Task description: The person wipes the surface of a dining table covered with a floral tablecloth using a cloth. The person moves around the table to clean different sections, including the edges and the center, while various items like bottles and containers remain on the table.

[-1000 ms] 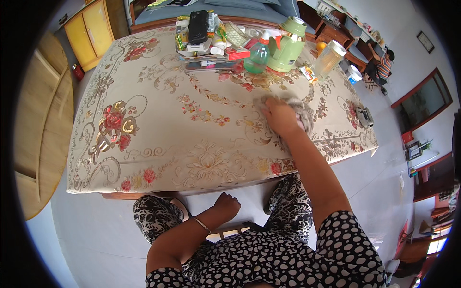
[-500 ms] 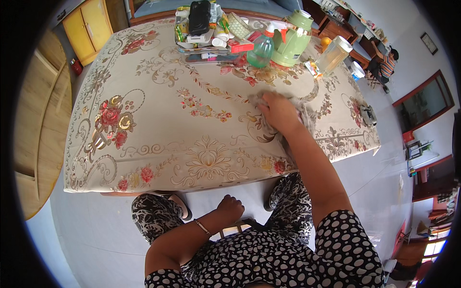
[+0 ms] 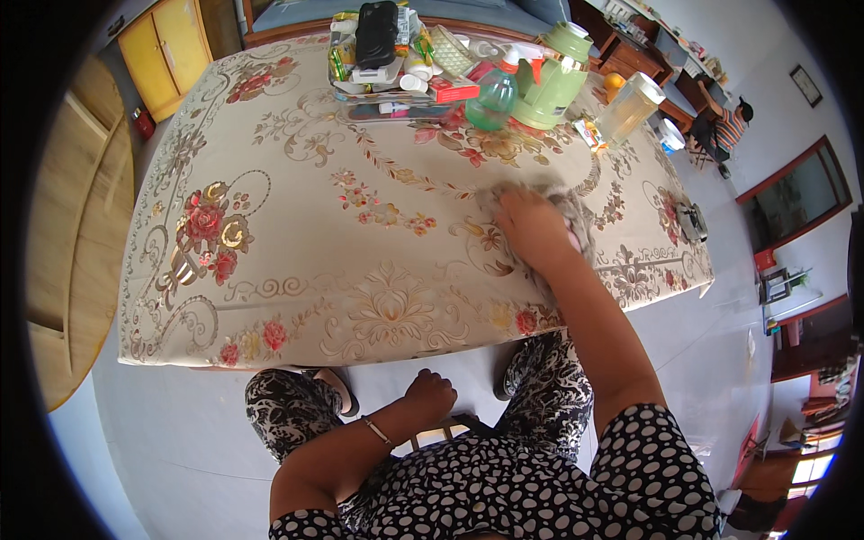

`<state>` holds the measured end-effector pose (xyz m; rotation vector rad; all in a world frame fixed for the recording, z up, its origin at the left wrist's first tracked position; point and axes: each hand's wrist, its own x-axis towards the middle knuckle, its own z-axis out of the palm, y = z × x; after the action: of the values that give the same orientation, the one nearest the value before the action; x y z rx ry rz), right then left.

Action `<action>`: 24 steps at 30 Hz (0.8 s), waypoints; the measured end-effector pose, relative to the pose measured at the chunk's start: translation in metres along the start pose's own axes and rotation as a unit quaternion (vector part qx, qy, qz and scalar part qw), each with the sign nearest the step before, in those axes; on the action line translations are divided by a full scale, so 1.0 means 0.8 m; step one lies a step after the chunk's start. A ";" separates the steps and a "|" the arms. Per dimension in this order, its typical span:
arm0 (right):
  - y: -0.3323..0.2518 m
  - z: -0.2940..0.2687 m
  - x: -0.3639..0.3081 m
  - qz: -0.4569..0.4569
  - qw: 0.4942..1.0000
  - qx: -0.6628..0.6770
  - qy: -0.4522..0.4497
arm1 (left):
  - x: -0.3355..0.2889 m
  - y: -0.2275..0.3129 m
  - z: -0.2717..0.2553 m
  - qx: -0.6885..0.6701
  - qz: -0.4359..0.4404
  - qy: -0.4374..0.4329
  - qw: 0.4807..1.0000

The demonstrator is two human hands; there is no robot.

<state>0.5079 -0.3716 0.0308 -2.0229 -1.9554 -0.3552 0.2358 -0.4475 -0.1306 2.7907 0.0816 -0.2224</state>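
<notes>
My right hand (image 3: pixel 531 223) presses a crumpled greyish cloth (image 3: pixel 580 216) down onto the flowered tablecloth (image 3: pixel 306 216), right of the table's middle. The cloth bunches out around the fingers and along the wrist side; the fingertips are slightly smeared by motion. Below the table's near edge, my left hand (image 3: pixel 430 396) is held over my lap, curled into a fist with nothing showing in it. A bracelet (image 3: pixel 376 430) circles that wrist.
Across the table's far side stand a tray heaped with packets (image 3: pixel 396 90), a spray bottle (image 3: pixel 491 99), a green thermos (image 3: pixel 551 81) and a clear jar (image 3: pixel 630 108). A small dark object (image 3: pixel 691 222) lies by the right edge. Another person (image 3: pixel 727 130) sits far right.
My right hand has shifted slightly right and nearer to me, and the cloth under it has moved and changed shape. My left hand stays almost still.
</notes>
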 end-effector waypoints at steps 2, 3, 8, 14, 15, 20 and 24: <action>-0.006 -0.007 -0.021 -0.031 0.999 -0.028 -0.027 | -0.002 0.005 0.010 0.000 -0.004 -0.004 1.000; -0.008 -0.004 -0.017 -0.036 0.999 -0.029 -0.023 | -0.004 0.007 0.015 0.000 -0.008 -0.006 1.000; 0.028 0.007 0.022 0.053 0.998 0.009 -0.015 | 0.000 0.013 0.006 -0.012 0.012 -0.030 0.999; 0.043 0.017 0.074 0.121 0.991 -0.009 -0.062 | 0.004 0.002 -0.004 -0.008 -0.002 -0.025 1.000; 0.044 0.017 0.069 0.110 0.993 0.001 -0.049 | 0.006 0.000 -0.001 -0.003 -0.001 -0.027 1.000; 0.030 0.013 0.011 -0.002 1.000 0.025 -0.001 | 0.002 0.003 -0.003 -0.031 -0.003 -0.039 0.999; 0.011 -0.002 0.007 0.032 0.999 0.006 -0.042 | 0.003 0.011 0.010 -0.036 -0.004 -0.048 0.998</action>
<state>0.5167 -0.3675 0.0342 -2.1196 -1.9300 -0.2469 0.2374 -0.4584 -0.1357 2.7036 0.0766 -0.3470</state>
